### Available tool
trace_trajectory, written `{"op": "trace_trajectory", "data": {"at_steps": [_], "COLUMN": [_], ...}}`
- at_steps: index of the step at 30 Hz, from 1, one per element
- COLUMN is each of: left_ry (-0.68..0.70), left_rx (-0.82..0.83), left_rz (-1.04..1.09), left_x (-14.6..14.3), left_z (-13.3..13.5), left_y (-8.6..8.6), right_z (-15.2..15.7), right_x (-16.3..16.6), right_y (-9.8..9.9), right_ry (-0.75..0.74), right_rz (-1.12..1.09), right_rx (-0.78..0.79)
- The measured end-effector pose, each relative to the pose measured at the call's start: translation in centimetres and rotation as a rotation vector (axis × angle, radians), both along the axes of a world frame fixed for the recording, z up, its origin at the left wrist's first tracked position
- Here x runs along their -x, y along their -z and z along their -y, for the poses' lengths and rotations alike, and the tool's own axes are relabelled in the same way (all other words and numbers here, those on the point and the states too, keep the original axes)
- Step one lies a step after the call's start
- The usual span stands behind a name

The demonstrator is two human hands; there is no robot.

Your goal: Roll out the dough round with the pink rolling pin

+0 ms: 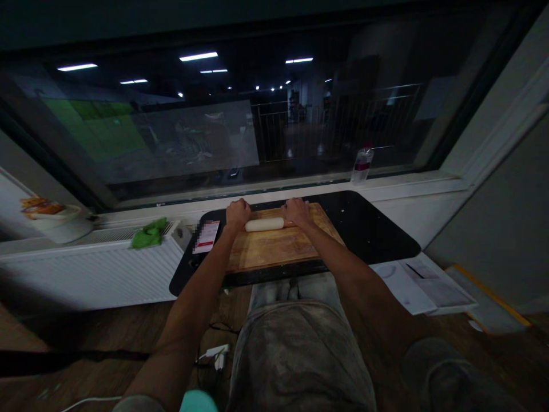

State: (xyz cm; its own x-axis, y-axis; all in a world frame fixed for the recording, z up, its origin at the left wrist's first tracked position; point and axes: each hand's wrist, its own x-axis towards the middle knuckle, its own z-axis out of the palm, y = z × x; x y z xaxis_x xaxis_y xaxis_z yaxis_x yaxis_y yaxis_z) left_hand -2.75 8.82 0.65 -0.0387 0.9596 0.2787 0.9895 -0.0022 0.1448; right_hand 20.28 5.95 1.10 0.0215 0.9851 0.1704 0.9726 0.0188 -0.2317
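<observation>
A rolling pin [265, 225] with a pale roller lies crosswise over the far part of a wooden board [270, 252]. My left hand [238, 214] is closed around its left end, hiding the handle there. On the other side, my right hand [297, 211] wraps the right handle, and a short reddish-brown piece of it shows beside the roller. The board rests on a black tabletop [364, 229]. No dough is visible on the board.
Left of the board lies a phone [206, 237] with a lit screen. A water bottle [362, 164] stands on the windowsill. A green cloth [149, 233] and a white tub [62, 223] sit on the radiator [94, 280]. An open box [429, 283] is at right.
</observation>
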Motion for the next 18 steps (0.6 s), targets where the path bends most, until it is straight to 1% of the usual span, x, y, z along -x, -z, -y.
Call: {"op": "trace_trajectory", "data": {"at_steps": [8, 18], "left_ry": [0.010, 0.018], "left_rx": [-0.009, 0.018], "left_rz": [-0.016, -0.041], "left_x": [-0.1, -0.1], "left_z": [-1.4, -1.8], "left_y": [0.1, -0.1], "right_z": [-1.5, -2.5], "right_x": [-0.1, 0.1], "right_y": [0.3, 0.0], "right_ry": [-0.028, -0.018], "right_rz": [0.020, 0.044], "right_rx": [-0.014, 0.008]}}
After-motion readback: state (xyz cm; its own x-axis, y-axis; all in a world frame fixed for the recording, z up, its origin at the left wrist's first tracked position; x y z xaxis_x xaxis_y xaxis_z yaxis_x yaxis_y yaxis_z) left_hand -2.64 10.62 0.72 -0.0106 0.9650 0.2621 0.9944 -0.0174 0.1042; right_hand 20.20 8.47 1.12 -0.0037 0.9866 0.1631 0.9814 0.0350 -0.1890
